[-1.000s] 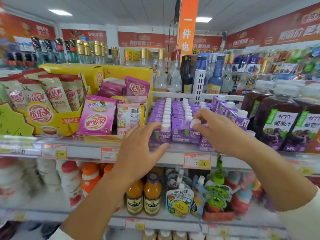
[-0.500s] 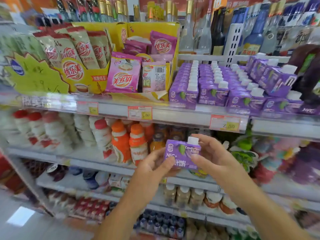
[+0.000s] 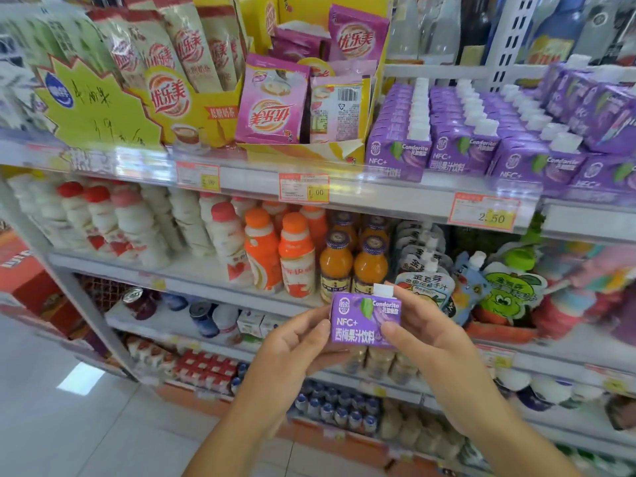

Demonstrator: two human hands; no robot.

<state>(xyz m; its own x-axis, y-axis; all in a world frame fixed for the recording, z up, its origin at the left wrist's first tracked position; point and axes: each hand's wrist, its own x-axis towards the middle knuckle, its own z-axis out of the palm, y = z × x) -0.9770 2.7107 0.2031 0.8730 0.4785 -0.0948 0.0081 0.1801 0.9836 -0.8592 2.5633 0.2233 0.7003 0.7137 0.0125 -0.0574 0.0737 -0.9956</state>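
Before the lower shelves, at chest height, a small purple juice carton (image 3: 364,320) sits upright between both hands, its white cap at the top right corner and its printed front facing the camera; the left hand (image 3: 292,349) pinches its left edge with thumb in front and fingers curled behind; the right hand (image 3: 418,333) grips its right side likewise; matching purple cartons (image 3: 481,139) stand in rows on the upper shelf (image 3: 395,194) above, well apart from the held one
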